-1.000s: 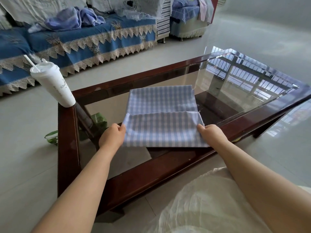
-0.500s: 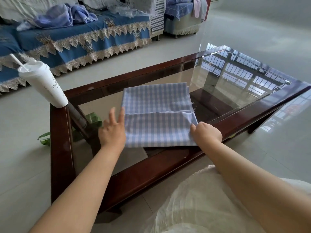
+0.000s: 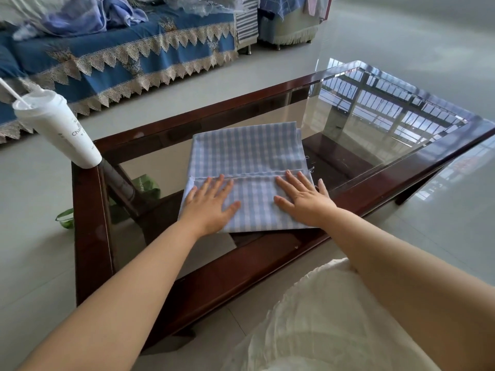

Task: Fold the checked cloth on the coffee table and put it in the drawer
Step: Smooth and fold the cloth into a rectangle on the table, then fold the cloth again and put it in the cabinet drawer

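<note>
Cloth: folded checked cloth [image 3: 247, 167] lies flat on the glass worktop [image 3: 375, 129], near its front rail.
Hands: left hand [image 3: 207, 204] and right hand [image 3: 304, 200] press flat, fingers spread, gripping nothing.
Cup: white cup [image 3: 57, 129] at the worktop's left corner, lettering partly readable, "Cha".

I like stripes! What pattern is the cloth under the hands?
Not stripes: the cloth has light blue and white checks, clear in the head view.
</note>
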The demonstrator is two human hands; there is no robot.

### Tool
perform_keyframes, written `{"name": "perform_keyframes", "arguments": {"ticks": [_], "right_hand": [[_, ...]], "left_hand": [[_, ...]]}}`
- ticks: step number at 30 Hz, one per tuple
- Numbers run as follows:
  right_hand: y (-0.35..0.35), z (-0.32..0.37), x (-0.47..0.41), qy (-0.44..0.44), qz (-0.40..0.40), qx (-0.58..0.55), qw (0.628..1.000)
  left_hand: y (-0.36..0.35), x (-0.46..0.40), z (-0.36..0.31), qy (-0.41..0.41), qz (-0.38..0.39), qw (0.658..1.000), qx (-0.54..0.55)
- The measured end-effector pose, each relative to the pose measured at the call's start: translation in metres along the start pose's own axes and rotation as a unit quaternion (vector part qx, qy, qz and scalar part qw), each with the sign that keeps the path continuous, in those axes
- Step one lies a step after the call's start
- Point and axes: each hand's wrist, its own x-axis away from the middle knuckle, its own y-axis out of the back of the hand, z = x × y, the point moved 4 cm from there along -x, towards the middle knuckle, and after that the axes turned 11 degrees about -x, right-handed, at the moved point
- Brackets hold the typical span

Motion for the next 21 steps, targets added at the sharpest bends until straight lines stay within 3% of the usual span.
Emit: {"name": "perform_keyframes", "arguments": {"ticks": [7, 10, 12, 15, 18, 21], "right_hand": [[0.017, -0.024, 0.010, 0.038, 0.051, -0.086, 0.994], [0.014, -0.033, 0.033, 0.070, 0.086, -0.034, 0.993], [0.013, -0.039, 0.047, 0.105, 0.041, -0.009, 0.994], [0.024, -0.044, 0.063, 0.169, -0.091, -0.005, 0.981], [0.030, -0.032, 0.069, 0.284, -0.182, 0.065, 0.939], [0.034, -0.025, 0.070, 0.342, -0.243, 0.080, 0.904]], "left_hand": [[0.001, 0.000, 0.034, 0.019, -0.015, 1.000, 0.018], [0.001, -0.001, 0.035, 0.016, -0.024, 0.999, 0.037], [0.002, -0.002, 0.036, 0.014, -0.029, 0.998, 0.047], [0.003, -0.004, 0.038, 0.013, -0.030, 0.998, 0.057], [0.004, -0.004, 0.036, 0.011, -0.034, 0.998, 0.059], [0.004, -0.003, 0.036, 0.011, -0.030, 0.998, 0.052]]}}
